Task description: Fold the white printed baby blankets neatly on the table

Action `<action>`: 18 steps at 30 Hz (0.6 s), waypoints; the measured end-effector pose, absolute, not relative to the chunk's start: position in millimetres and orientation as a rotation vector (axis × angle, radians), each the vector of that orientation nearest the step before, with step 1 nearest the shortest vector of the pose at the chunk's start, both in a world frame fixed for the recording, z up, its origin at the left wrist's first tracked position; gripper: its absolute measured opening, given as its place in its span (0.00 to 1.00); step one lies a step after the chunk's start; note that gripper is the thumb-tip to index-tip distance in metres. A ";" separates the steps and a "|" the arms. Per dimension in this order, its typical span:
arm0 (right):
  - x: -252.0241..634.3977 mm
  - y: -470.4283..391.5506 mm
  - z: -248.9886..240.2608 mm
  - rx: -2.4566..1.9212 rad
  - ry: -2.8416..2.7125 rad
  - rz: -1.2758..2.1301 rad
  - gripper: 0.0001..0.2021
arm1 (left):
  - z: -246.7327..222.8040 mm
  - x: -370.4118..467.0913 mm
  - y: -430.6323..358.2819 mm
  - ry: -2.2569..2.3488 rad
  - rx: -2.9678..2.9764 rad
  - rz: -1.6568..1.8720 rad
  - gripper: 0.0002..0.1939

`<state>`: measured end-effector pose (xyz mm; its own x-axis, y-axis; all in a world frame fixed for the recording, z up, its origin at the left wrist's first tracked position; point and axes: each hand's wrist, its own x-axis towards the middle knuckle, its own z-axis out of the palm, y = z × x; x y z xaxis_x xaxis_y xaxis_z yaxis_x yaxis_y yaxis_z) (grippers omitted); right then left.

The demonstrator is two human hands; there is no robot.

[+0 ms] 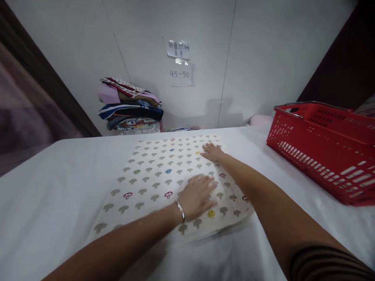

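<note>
A cream cloth printed with grey, red, blue, yellow and green mushrooms lies spread over the white-covered table. My left hand, with a silver bracelet at the wrist, rests flat on the right half of the cloth, slightly blurred, its fingers apart and pointing right. Farther back, near the cloth's right edge, my right hand lies palm down with spread fingers. Neither hand grips anything. The cloth's near right edge looks layered.
A red plastic basket stands at the right on the white table cover. Behind the table's far edge is a stack of folded fabrics. Two paper signs are taped to the wall.
</note>
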<state>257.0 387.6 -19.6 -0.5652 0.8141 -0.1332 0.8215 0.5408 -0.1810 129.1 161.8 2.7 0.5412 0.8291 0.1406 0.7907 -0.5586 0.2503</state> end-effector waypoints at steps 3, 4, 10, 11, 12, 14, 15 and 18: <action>257.9 365.1 -17.5 1.310 2.827 -0.405 0.35 | -4.6 144.8 114.6 1.010 2.677 0.381 0.31; 257.0 356.4 -17.8 1.209 2.867 -0.435 0.36 | -8.5 146.5 105.9 0.959 2.674 0.378 0.33; 243.2 347.5 -17.3 0.942 2.878 -0.476 0.37 | -22.0 147.2 100.9 0.893 2.671 0.284 0.38; 241.0 351.6 -15.6 0.966 2.860 -0.468 0.37 | -22.0 147.5 101.3 0.901 2.668 0.276 0.38; 239.1 354.9 -14.0 0.981 2.843 -0.465 0.37 | -21.8 148.0 101.1 0.907 2.662 0.269 0.38; 236.7 356.9 -11.7 0.993 2.842 -0.461 0.37 | -21.8 149.1 100.0 0.914 2.645 0.259 0.38; 235.8 355.1 -11.6 0.986 2.861 -0.461 0.37 | -22.2 149.5 99.4 0.913 2.634 0.254 0.38; 232.8 343.7 -15.2 0.889 2.942 -0.500 0.38 | -24.0 150.1 98.8 0.899 2.613 0.243 0.39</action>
<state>232.8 343.7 -15.2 -0.8366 0.5349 -0.1182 0.5439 0.7854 -0.2955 150.1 98.8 -24.0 0.7821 0.6217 0.0432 0.5587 -0.7302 0.3933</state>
